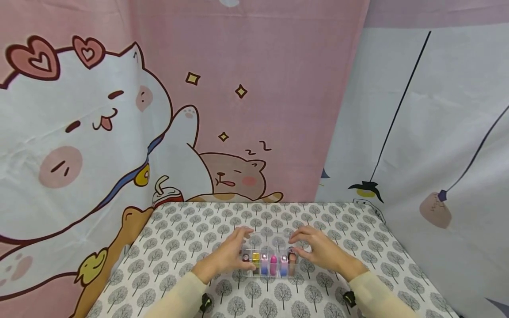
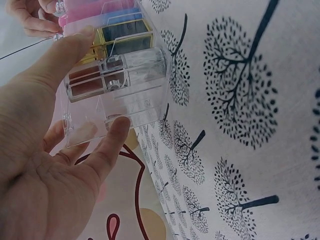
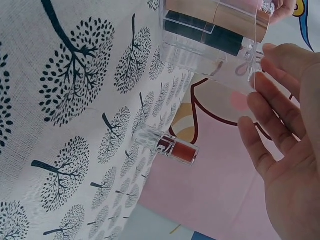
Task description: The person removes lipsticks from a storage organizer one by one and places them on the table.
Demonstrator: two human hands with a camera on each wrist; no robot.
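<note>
Left hand point(image 1: 228, 256): grips left end of clear box point(image 2: 132, 102). Right hand point(image 1: 320, 248): fingers bent at box's right end; pinch or mere touch cannot be told. Between hands: box, cosmetic tubes point(image 1: 273, 265) inside. Beyond right hand: red-and-clear tube point(image 3: 170, 145), upright on tree-print cloth point(image 1: 222, 289). Beyond both: cat-print curtain point(image 1: 286, 110).

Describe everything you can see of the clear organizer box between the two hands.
The organizer box is see-through, plastic-looking and roughly rectangular, with thin dividers forming compartments. Cosmetic tubes stand upright along its near row. It sits on the tree-print tablecloth. The left hand holds its left end; the right hand is at its right end, contact there unclear.
</note>
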